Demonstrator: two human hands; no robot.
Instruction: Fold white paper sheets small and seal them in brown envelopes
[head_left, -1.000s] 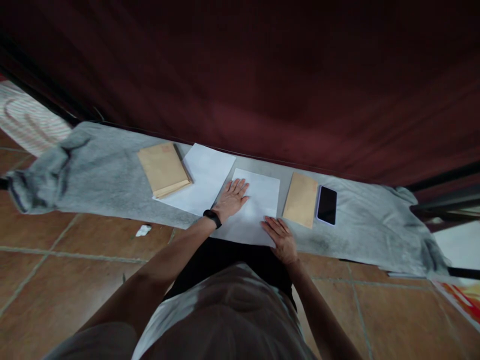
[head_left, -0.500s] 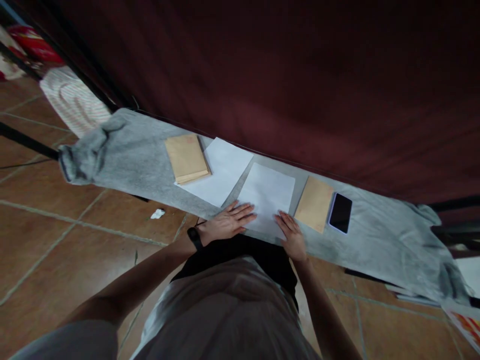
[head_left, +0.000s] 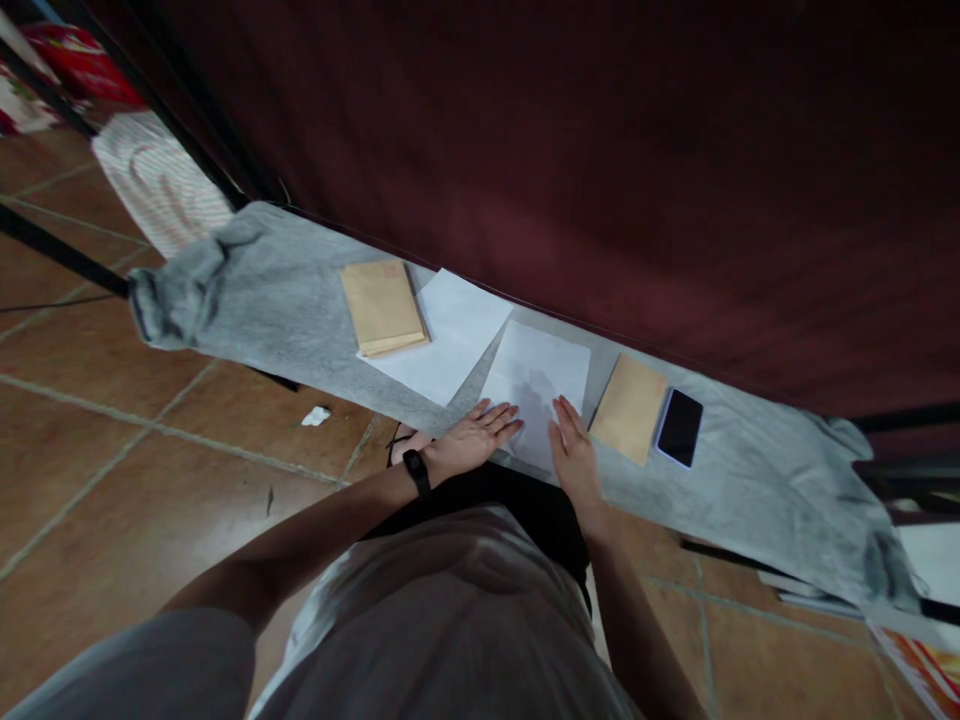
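Note:
In the head view a white sheet of paper (head_left: 541, 362) lies on the grey cloth in front of me. My left hand (head_left: 478, 436) rests flat on its near left part, fingers stretched out, with a black band on the wrist. On the near right part is my right hand (head_left: 574, 445), its fingers extended and pointing away from me. Right of the sheet lies a single brown envelope (head_left: 630, 408). To the left, a stack of brown envelopes (head_left: 384, 307) sits partly on other white paper (head_left: 463, 335).
A phone (head_left: 680, 427) with a dark screen lies beside the single envelope. The grey cloth (head_left: 285, 300) covers a narrow bench along a dark red curtain (head_left: 525, 150). A crumpled white scrap (head_left: 316, 416) is on the tiled floor (head_left: 112, 440). Striped fabric (head_left: 161, 180) hangs at left.
My right hand has slid a little farther up the sheet, away from me. My left hand has shifted slightly to the right, still flat on the paper. The view has tilted a little.

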